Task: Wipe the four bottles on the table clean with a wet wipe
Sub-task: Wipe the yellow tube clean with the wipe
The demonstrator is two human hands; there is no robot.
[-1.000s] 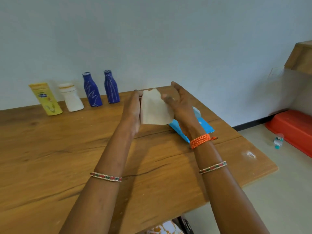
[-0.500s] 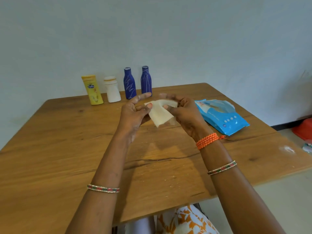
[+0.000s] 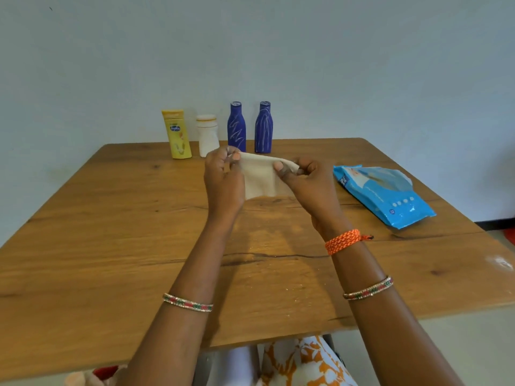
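Several bottles stand in a row at the table's far edge: a yellow bottle [image 3: 176, 134], a white bottle [image 3: 208, 137], and two blue bottles [image 3: 236, 126] [image 3: 263, 127]. I hold a white wet wipe [image 3: 260, 176] spread in the air above the table's middle, in front of the bottles. My left hand [image 3: 223, 179] pinches its upper left corner. My right hand [image 3: 305, 181] pinches its upper right corner. The wipe hangs down between them, apart from the bottles.
A blue pack of wet wipes [image 3: 383, 195] lies on the wooden table [image 3: 111, 246] to the right of my hands. A wall runs just behind the bottles. A shiny spot [image 3: 500, 263] marks the table's right edge.
The view swung left and centred on the table. My hands drew apart and stretched the wipe out wide, where before it was held folded between them.
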